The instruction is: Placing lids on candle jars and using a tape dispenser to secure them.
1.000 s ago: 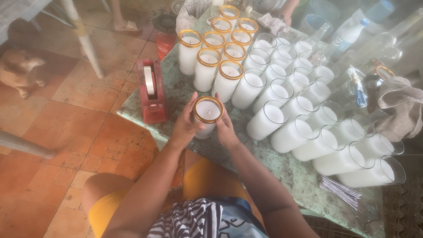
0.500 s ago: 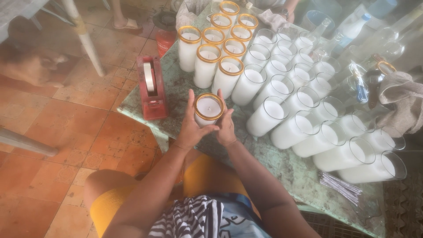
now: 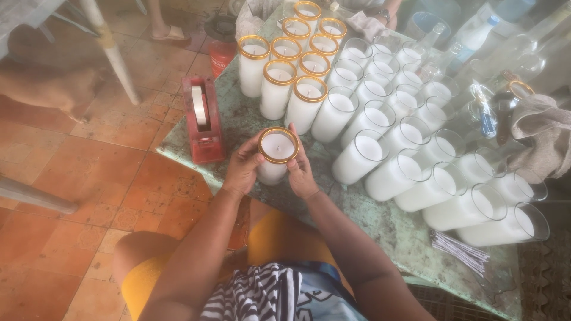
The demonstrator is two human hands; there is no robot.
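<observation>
Both hands hold one candle jar (image 3: 275,156) upright near the table's (image 3: 380,226) near edge. The left hand (image 3: 242,169) cups the jar's left side, fingers curled around the glass with the tips at the gold band (image 3: 278,144) that rings the rim. The right hand (image 3: 301,169) is pressed against the right side, fingers straight up along the glass and touching the same band. The jar is full of white wax.

Just left of the left hand stands a red tape dispenser (image 3: 202,122) with a pale roll in it. Beyond both hands, a cluster of gold-rimmed jars (image 3: 285,71) stands together, all filled white. To the right of the right hand, rows of plain jars (image 3: 416,154) without bands run across the table, touching one another, also filled white. Further right and nearer the person lies a bundle of thin wicks (image 3: 461,251) on the tabletop. At the far right lies a grey cloth (image 3: 544,134). Clear bottles (image 3: 476,35) stand well beyond the plain jars. Whether any jar carries a label cannot be told.
</observation>
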